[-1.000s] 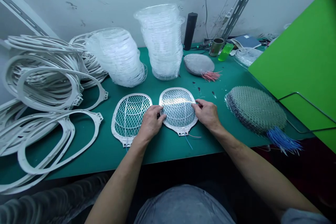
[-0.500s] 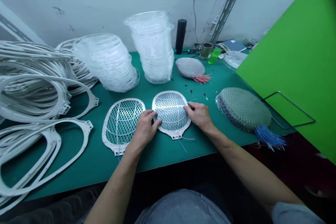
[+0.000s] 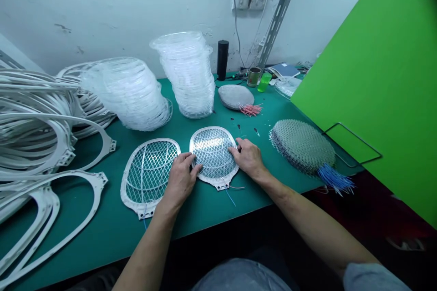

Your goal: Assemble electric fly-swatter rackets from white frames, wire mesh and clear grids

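In the head view a white mesh racket head (image 3: 214,152) lies on the green table, like one from an electric fly swatter. Pale red and blue wires come out at its neck. My left hand (image 3: 182,175) is closed at its left rim, thumb and fingertips touching the edge. At the right rim my right hand (image 3: 251,158) pinches the frame, its thumb over the mesh and its fingers at the outer edge. A second mesh racket head (image 3: 150,170) with a blue wire lies to the left, partly covered by my left hand and forearm.
White oval frames (image 3: 87,223) heap up on the left. Behind stand two stacks of clear plastic rings (image 3: 126,93), (image 3: 187,75). A grey mesh stack (image 3: 235,97) with red wires and another mesh stack (image 3: 302,145) with blue wires lie right, near a green panel (image 3: 372,77).
The camera view has shifted, so the scene sits lower and further left. My right thumb now reaches further over the mesh. Both hands stay at the same racket head.
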Tool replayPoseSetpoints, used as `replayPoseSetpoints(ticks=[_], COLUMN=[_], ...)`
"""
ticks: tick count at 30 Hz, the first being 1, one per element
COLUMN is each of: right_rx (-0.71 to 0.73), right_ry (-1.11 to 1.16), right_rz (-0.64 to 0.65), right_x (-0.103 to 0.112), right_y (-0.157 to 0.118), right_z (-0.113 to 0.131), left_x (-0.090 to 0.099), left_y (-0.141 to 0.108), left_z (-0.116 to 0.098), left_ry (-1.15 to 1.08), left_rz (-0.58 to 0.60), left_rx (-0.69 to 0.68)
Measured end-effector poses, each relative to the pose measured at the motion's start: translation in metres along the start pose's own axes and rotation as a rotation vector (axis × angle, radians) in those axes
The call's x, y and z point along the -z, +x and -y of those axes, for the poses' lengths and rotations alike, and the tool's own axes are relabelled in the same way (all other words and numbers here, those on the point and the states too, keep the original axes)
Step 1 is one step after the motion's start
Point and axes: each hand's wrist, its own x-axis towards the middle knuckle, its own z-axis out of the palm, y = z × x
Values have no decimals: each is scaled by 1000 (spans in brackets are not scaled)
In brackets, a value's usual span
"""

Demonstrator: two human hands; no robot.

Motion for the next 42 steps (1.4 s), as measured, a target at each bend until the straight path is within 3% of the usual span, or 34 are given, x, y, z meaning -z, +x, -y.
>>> replayPoseSetpoints(ticks=[9, 18, 22, 28, 36, 42], right_rx=[-15, 10, 50, 112, 299, 291], right_ry=[-99, -201, -242, -290, -211, -225], right_rz=[117, 245, 218, 155, 76, 65], right_x=[11, 17, 15, 10, 5, -3], right_y=[0, 1, -1, 6, -8, -17], right_z=[9, 14, 12, 8, -5, -4], left_x=[-5, -15, -19, -20, -21, -24], left_y=[0, -7, -9, -2, -2, -6], left_z=[-1, -14, -20, -21, -22, -34], left_ry=[73, 393, 345, 300, 319, 349], left_rz=[-25, -100, 59, 171, 166, 6], left_rx=[-29, -227, -302, -235, -250, -386])
